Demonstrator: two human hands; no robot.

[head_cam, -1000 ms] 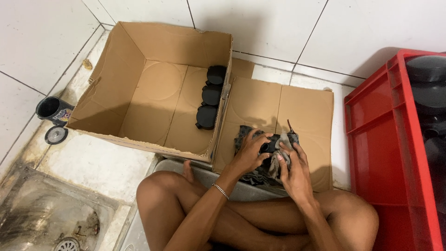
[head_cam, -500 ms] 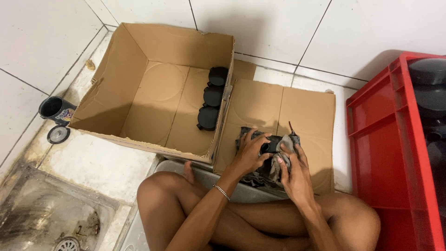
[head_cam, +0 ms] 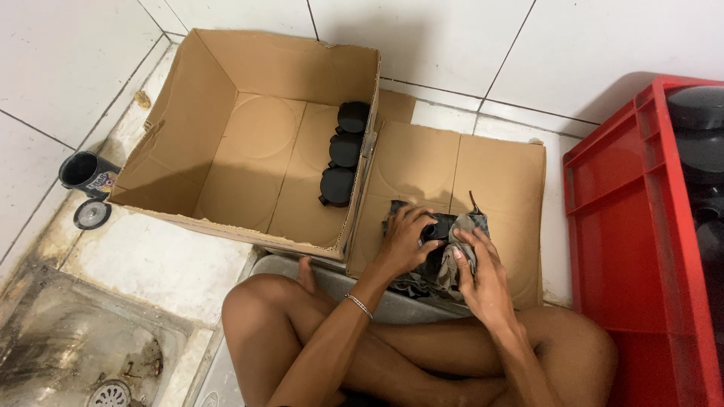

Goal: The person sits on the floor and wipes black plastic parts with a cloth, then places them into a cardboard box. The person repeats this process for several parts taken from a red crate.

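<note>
White tiled floor (head_cam: 467, 45) with dark grout lines fills the background; at lower left a stained recessed drain basin (head_cam: 83, 354) with a round metal grate. A person sits cross-legged, bare knees in the foreground, a thin metal bracelet (head_cam: 360, 305) on the left wrist.

Left hand (head_cam: 403, 241): grip clenched around a small black rounded plastic part (head_cam: 437, 228), fingers curled over its top and near side. Right hand (head_cam: 483, 279): fingers spread and pressed against a grey crumpled cloth (head_cam: 460, 252) that wraps the same part; the grip is closed on the cloth. Part and cloth are held just above the flattened brown cardboard sheet (head_cam: 498, 173), in front of the person's shins and over the edge of a grey metal tray (head_cam: 332, 275).

Left of the hands, an open brown cardboard box (head_cam: 226, 143) lies with its mouth toward the camera; three black round parts (head_cam: 345, 151) stand in a row against its right wall, touching one another. At far right, a red plastic crate (head_cam: 633, 226) holds further black rounded objects (head_cam: 697, 128), partly cut off by the frame. At far left, a black cup (head_cam: 87, 173) stands beside a round black lid (head_cam: 92, 214) on the floor.
</note>
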